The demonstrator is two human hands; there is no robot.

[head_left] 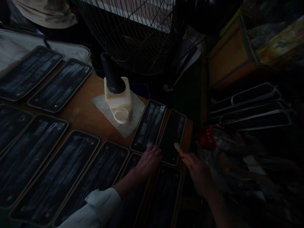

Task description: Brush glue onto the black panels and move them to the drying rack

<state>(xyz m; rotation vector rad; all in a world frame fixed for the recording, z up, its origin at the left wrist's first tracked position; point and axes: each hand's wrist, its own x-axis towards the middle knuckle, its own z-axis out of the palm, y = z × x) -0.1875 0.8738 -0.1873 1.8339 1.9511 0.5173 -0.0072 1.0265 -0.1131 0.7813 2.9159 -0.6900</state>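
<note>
A small brush with a yellow handle [186, 159] is held in my right hand [200, 173], its pale tip at the right edge of a black panel [169, 140]. White streaks cover the upper right of that panel; the rest of it looks dark. My left hand [149, 161] rests with bent fingers at the panel's lower left edge, holding no tool. Beside it lies a streaked black panel [148, 125]. A cream plastic bottle [120, 98], with a dark cone-shaped piece [112, 73] on it, stands on a grey sheet [129, 128] beyond my hands.
Several more streaked black panels [56, 177] cover the left of the brown table [79, 120]. Behind stand a wire fan cage [139, 38] and a person in a light shirt [47, 13]. To the right are an orange-brown box [229, 54], bundled dark panels [251, 107] and plastic bags [230, 157].
</note>
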